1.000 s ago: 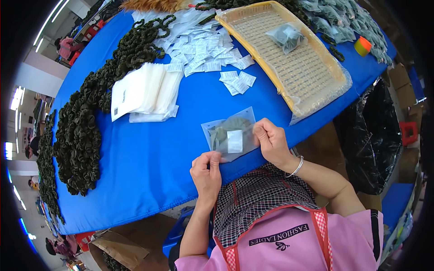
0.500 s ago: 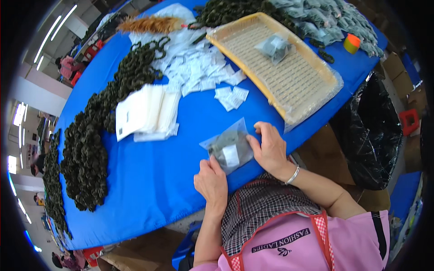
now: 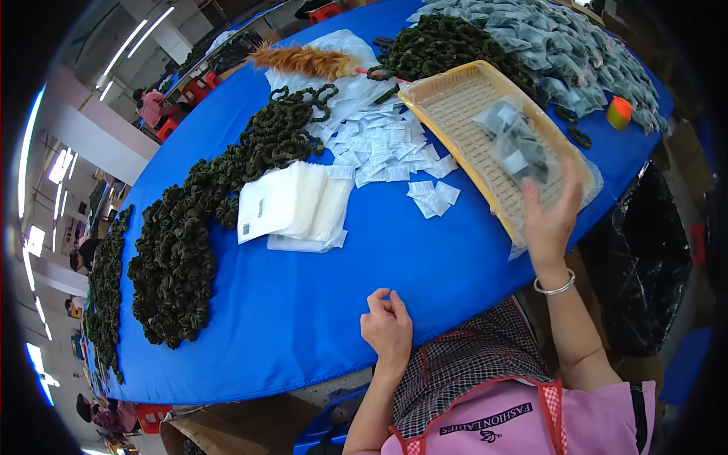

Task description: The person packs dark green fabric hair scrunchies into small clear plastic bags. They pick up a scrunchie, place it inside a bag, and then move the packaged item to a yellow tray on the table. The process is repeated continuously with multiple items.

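My right hand (image 3: 547, 220) is over the near end of a yellow plastic tray (image 3: 455, 106) lined with clear film, thumb and fingers apart and nothing in them. Just beyond its fingertips, clear bags (image 3: 517, 144) with dark green contents and a white label lie in the tray, partly overlapping. Near the front edge of the blue table my left hand (image 3: 387, 326) rests with its fingers curled in, no object showing in it. Left of the tray lie a stack of flat white bags (image 3: 284, 205) and a spread of small white labels (image 3: 383, 144).
Dark green fabric loops, like scrunchies (image 3: 174, 258), run along the left; another heap (image 3: 455, 49) lies behind the tray. Filled bags (image 3: 576, 57) cover the far right, near an orange-and-yellow round item (image 3: 619, 113). A brown fluffy duster (image 3: 303, 61) lies far back. A black plastic bag (image 3: 644, 265) hangs at right.
The filled bag that both hands held is now in the tray. My right hand has moved from the front edge to the tray and opened; my left has stayed near the edge, fingers curled.
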Demonstrator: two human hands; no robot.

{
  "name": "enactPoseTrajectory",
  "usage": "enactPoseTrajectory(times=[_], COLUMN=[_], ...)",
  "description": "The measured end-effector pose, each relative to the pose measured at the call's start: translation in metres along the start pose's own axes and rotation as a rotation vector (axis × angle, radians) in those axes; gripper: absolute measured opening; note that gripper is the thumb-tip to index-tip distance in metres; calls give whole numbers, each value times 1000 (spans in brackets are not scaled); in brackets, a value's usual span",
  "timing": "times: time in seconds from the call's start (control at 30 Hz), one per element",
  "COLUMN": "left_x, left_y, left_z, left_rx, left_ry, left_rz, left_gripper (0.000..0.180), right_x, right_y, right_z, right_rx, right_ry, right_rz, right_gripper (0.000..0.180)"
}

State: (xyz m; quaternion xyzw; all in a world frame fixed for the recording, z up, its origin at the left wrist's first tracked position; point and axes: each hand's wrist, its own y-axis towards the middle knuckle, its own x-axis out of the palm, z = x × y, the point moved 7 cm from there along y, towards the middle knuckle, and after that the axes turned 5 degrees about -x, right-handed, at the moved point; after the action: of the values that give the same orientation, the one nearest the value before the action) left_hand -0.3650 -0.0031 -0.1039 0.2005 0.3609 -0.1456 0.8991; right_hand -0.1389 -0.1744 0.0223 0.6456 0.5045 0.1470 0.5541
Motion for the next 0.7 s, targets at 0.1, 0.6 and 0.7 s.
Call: enactPoseTrajectory(times=[0.1,0.6,0.7], left_x=[6,-34,-113], left_y=[2,41,123], left_z=[1,-34,-100], left_rx=[20,-152,-20], left_ry=[-7,-525,-168], left_rz=[-12,-31,354], left_gripper=[12,9,10], right_x=[52,293,247], right_y=[-30,-55,-58], right_z=[-45,-127,-130], right_rx=[-26,-146,95], right_ry=[436,549,818], right_rz=[-398,-476,-508], right_gripper=[20,19,16])
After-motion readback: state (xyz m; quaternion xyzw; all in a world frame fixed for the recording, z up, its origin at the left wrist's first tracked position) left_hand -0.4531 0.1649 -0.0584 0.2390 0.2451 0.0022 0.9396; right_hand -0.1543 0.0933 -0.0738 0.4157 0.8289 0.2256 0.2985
